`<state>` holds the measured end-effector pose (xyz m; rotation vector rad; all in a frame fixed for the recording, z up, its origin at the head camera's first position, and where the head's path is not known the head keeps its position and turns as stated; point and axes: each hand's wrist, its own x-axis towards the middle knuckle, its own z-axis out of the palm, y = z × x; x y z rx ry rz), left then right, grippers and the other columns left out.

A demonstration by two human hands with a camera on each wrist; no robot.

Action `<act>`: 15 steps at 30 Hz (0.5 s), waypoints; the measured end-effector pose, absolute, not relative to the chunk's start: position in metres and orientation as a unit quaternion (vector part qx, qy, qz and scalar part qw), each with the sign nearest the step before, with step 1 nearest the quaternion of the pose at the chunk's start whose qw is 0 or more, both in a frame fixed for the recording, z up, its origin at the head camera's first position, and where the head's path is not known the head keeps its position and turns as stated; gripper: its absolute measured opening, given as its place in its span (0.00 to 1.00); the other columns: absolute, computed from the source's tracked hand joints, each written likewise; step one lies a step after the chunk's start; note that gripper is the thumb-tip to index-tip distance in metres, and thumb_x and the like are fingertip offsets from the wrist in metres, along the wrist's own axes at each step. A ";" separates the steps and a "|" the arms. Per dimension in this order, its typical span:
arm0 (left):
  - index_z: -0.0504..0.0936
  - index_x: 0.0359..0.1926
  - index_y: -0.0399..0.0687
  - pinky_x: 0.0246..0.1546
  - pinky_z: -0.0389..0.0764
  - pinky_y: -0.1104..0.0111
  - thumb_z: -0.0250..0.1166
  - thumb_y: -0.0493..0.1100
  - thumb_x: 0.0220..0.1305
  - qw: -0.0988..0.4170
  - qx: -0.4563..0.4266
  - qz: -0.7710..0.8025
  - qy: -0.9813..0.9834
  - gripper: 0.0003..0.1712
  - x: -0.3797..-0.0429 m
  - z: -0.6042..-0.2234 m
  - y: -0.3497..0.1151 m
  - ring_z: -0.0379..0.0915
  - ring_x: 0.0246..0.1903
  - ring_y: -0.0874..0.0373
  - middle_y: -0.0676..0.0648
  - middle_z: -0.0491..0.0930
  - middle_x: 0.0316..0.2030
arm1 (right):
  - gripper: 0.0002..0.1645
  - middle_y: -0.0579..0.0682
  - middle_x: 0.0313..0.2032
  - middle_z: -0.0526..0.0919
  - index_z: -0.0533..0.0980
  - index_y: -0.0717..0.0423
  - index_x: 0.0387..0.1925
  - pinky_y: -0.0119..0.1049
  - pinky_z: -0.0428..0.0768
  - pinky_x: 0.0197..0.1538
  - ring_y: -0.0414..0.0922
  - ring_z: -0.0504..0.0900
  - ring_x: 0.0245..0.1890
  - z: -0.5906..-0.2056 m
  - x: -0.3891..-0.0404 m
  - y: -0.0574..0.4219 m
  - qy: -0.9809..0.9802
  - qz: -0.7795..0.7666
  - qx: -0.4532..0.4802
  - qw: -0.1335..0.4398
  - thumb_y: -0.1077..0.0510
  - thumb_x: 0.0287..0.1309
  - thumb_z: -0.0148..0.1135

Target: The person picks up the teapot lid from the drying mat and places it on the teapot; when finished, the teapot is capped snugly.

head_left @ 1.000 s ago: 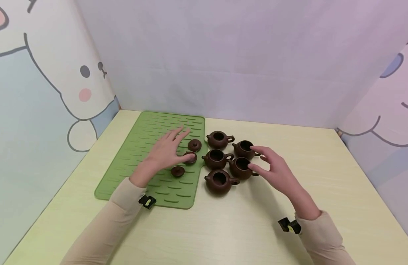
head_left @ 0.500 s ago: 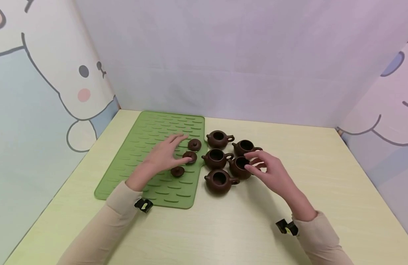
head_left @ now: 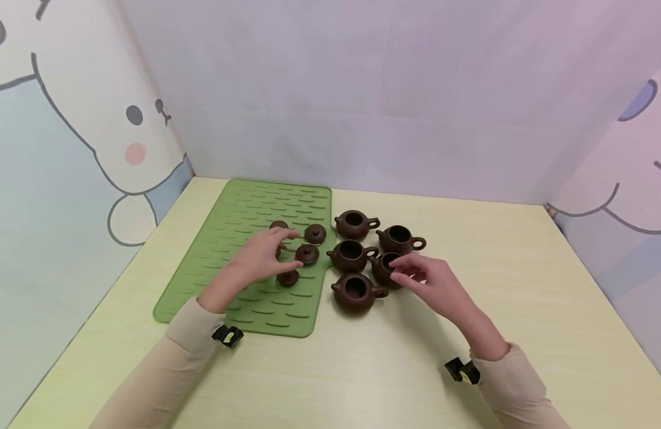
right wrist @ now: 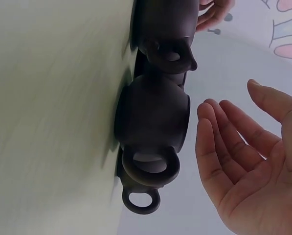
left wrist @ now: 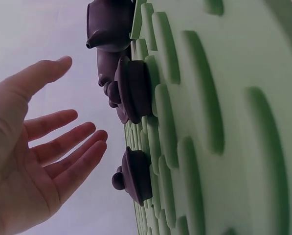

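My left hand (head_left: 255,256) hovers over the green mat (head_left: 250,199), fingers spread and nothing in its grasp. Several small dark brown teapot lids lie around it, among them a lid (head_left: 307,255) near the thumb and a lid (head_left: 288,278) below it. One lid (head_left: 279,224) is partly covered by the fingers. In the left wrist view the hand is apart from the lids (left wrist: 138,176). My right hand (head_left: 434,283), fingers loosely bent, hovers at a lidless teapot (head_left: 382,271) and hides its handle. The right wrist view shows a gap between that hand and the teapot (right wrist: 153,112).
Other lidless brown teapots stand close together right of the mat: a front teapot (head_left: 356,301), a middle teapot (head_left: 348,260), a rear teapot (head_left: 356,227) and a right teapot (head_left: 399,241). Pale wooden table (head_left: 502,256) surrounds them, with a fabric wall (head_left: 394,137) behind.
My left hand has drawn back to the left and down, uncovering lids. My right hand has shifted slightly left and down, baring the right teapot's handle. Teapots and visible lids stay put.
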<state>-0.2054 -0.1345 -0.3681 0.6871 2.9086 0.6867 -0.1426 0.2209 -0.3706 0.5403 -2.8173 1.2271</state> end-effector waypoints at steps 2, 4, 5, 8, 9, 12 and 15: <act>0.72 0.67 0.47 0.50 0.84 0.55 0.71 0.56 0.60 0.044 0.226 0.230 0.946 0.38 -0.205 -0.369 -0.136 0.82 0.51 0.48 0.42 0.77 0.60 | 0.12 0.48 0.41 0.88 0.83 0.55 0.47 0.30 0.84 0.39 0.37 0.83 0.34 -0.372 -0.143 0.220 -0.902 0.394 0.177 0.008 0.55 0.64 0.66; 0.74 0.65 0.46 0.50 0.84 0.56 0.72 0.54 0.60 0.050 0.227 0.240 0.942 0.36 -0.205 -0.370 -0.137 0.82 0.50 0.48 0.42 0.78 0.59 | 0.12 0.47 0.41 0.88 0.83 0.55 0.47 0.30 0.84 0.40 0.35 0.83 0.34 -0.373 -0.143 0.220 -0.902 0.393 0.181 0.004 0.56 0.64 0.66; 0.74 0.64 0.46 0.50 0.84 0.56 0.72 0.53 0.60 0.053 0.228 0.247 0.940 0.34 -0.205 -0.371 -0.138 0.82 0.50 0.48 0.42 0.78 0.59 | 0.12 0.47 0.41 0.88 0.83 0.55 0.46 0.30 0.84 0.40 0.34 0.82 0.35 -0.374 -0.143 0.220 -0.902 0.393 0.182 0.003 0.56 0.63 0.67; 0.77 0.61 0.44 0.50 0.84 0.57 0.72 0.51 0.60 0.060 0.233 0.264 0.934 0.31 -0.205 -0.374 -0.141 0.81 0.49 0.49 0.43 0.80 0.57 | 0.12 0.47 0.40 0.88 0.84 0.55 0.46 0.30 0.84 0.40 0.34 0.82 0.35 -0.375 -0.142 0.219 -0.902 0.391 0.181 -0.003 0.56 0.63 0.67; 0.78 0.60 0.44 0.49 0.84 0.57 0.72 0.50 0.60 0.062 0.237 0.268 0.932 0.30 -0.205 -0.374 -0.142 0.81 0.48 0.50 0.43 0.81 0.56 | 0.12 0.46 0.40 0.88 0.84 0.55 0.46 0.30 0.84 0.40 0.34 0.83 0.35 -0.376 -0.142 0.219 -0.902 0.391 0.180 -0.005 0.56 0.63 0.67; 0.80 0.57 0.43 0.48 0.84 0.59 0.73 0.48 0.59 0.068 0.246 0.277 0.926 0.27 -0.206 -0.375 -0.144 0.82 0.46 0.51 0.43 0.83 0.53 | 0.12 0.46 0.40 0.88 0.83 0.55 0.46 0.30 0.85 0.41 0.35 0.84 0.37 -0.377 -0.142 0.218 -0.900 0.398 0.180 -0.016 0.57 0.63 0.67; 0.81 0.53 0.41 0.45 0.85 0.61 0.74 0.44 0.58 0.074 0.255 0.289 0.920 0.23 -0.207 -0.377 -0.147 0.83 0.42 0.53 0.43 0.85 0.48 | 0.12 0.46 0.39 0.88 0.83 0.56 0.46 0.29 0.85 0.41 0.36 0.85 0.38 -0.379 -0.142 0.216 -0.897 0.402 0.183 -0.027 0.58 0.62 0.67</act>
